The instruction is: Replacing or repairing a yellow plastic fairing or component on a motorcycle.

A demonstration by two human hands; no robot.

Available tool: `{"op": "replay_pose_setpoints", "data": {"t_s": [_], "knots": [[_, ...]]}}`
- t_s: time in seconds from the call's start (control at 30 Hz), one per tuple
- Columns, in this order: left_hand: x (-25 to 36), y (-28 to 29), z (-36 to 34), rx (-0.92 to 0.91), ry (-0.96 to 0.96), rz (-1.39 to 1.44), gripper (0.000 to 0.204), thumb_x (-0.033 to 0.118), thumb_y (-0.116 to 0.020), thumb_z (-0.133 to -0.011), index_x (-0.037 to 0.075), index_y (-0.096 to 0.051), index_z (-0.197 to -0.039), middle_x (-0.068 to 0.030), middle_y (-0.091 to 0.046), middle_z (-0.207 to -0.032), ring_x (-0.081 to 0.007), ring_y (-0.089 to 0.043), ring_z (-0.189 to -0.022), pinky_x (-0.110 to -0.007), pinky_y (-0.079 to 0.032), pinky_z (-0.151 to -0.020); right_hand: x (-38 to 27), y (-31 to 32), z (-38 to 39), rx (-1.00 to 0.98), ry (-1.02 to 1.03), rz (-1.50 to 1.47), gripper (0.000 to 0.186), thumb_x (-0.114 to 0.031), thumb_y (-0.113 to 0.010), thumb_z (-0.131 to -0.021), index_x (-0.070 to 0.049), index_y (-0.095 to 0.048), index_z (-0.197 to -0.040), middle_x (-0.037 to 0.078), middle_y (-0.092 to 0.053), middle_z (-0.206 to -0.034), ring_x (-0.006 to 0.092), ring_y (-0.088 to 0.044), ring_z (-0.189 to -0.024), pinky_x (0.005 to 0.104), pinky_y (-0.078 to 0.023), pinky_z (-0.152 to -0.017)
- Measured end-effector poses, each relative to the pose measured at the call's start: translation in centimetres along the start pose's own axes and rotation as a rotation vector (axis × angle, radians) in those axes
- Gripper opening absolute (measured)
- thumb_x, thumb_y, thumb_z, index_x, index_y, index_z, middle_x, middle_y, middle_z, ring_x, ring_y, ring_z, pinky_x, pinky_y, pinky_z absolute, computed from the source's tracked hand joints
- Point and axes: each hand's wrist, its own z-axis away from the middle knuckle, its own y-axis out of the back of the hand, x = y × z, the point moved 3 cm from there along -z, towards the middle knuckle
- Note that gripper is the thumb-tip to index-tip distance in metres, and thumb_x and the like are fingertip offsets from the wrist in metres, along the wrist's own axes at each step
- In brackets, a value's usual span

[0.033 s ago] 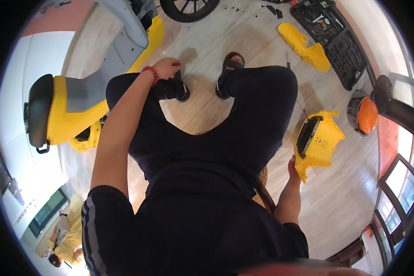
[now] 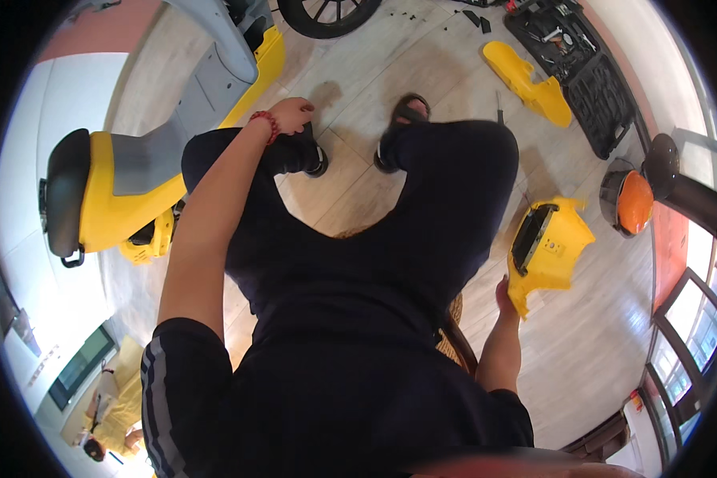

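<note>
On the right, my right hand (image 2: 504, 295) is closed on the lower edge of a yellow plastic scooter panel (image 2: 562, 248). A black part with a bar across it (image 2: 531, 239) is fitted on the panel's left side. Over my left knee lies my left forearm; my left hand (image 2: 292, 116), a red bead bracelet (image 2: 268, 126) at its wrist, hangs loosely with nothing visible in it. Its fingers are only partly shown. Left of my leg stands a yellow and grey scooter (image 2: 147, 167) with a black seat (image 2: 70, 191).
An open black tool case (image 2: 605, 103) lies at the far right beside another yellow panel (image 2: 526, 84) and a screwdriver (image 2: 499, 107). An orange and black helmet-like object (image 2: 634, 203) sits by the wall. A wheel (image 2: 329, 16) is ahead; another person (image 2: 115, 414) is at the lower left.
The yellow panel sits very slightly lower in the picture, and my right foot looks blurred. Both hands keep nearly the same pose.
</note>
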Motion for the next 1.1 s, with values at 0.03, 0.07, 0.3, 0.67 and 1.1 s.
{"op": "replay_pose_setpoints", "data": {"t_s": [0.03, 0.07, 0.3, 0.67, 1.1], "knots": [[-0.8, 0.3, -2.4, 0.022, 0.066, 0.014, 0.042, 0.014, -0.05, -0.087, 0.0, -0.049, -0.127, -0.0087, -0.062, -0.097, -0.0169, -0.061, -0.072, -0.026, -0.05, -0.064, 0.2, 0.8, 1.0, -0.003, 0.009, 0.007, 0.026, -0.027, -0.052, -0.09, -0.006, -0.057, -0.105, 0.015, -0.063, -0.109, 0.0293, -0.06, -0.098, 0.0395, -0.045, -0.092], [0.0, -0.1, -4.3, 0.009, 0.057, 0.021, 0.042, 0.014, -0.05, -0.087, 0.0, -0.049, -0.127, -0.0087, -0.062, -0.097, -0.0169, -0.061, -0.072, -0.026, -0.05, -0.064, 1.4, 1.4, 3.0, -0.193, -0.322, -0.127, 0.029, -0.03, -0.05, -0.092, -0.007, -0.055, -0.11, 0.015, -0.063, -0.107, 0.0291, -0.061, -0.095, 0.0403, -0.046, -0.089], [-3.0, 2.7, -17.5, 0.485, 0.183, -0.315, 0.047, 0.008, -0.046, -0.079, 0.001, -0.053, -0.125, -0.0201, -0.062, -0.114, -0.0285, -0.065, -0.09, -0.034, -0.049, -0.087, -8.0, 3.2, 6.1, -1.078, -1.543, -0.547, 0.039, -0.04, -0.043, -0.096, -0.01, -0.05, -0.121, 0.014, -0.065, -0.101, 0.0272, -0.063, -0.088, 0.042, -0.05, -0.077], [-11.5, 12.9, -34.9, 0.85, 0.295, -0.665, 0.033, 0.028, -0.04, -0.095, 0.009, -0.061, -0.113, -0.0057, -0.064, -0.116, -0.0192, -0.06, -0.108, -0.031, -0.047, -0.092, -7.9, -5.8, -6.7, -1.171, -1.435, -0.381, 0.039, -0.04, -0.043, -0.096, -0.009, -0.05, -0.119, 0.014, -0.065, -0.101, 0.0268, -0.063, -0.089, 0.0413, -0.049, -0.077], [-16.2, 19.8, -42.8, 1.259, 0.115, -0.305, 0.042, 0.03, -0.044, -0.094, 0.004, -0.053, -0.125, -0.0098, -0.056, -0.127, -0.0247, -0.053, -0.113, -0.04, -0.04, -0.097, -6.9, -13.2, -10.0, -1.246, -1.282, -0.282, 0.039, -0.04, -0.044, -0.096, -0.009, -0.052, -0.118, 0.013, -0.064, -0.102, 0.0263, -0.062, -0.09, 0.0404, -0.049, -0.078]]}}
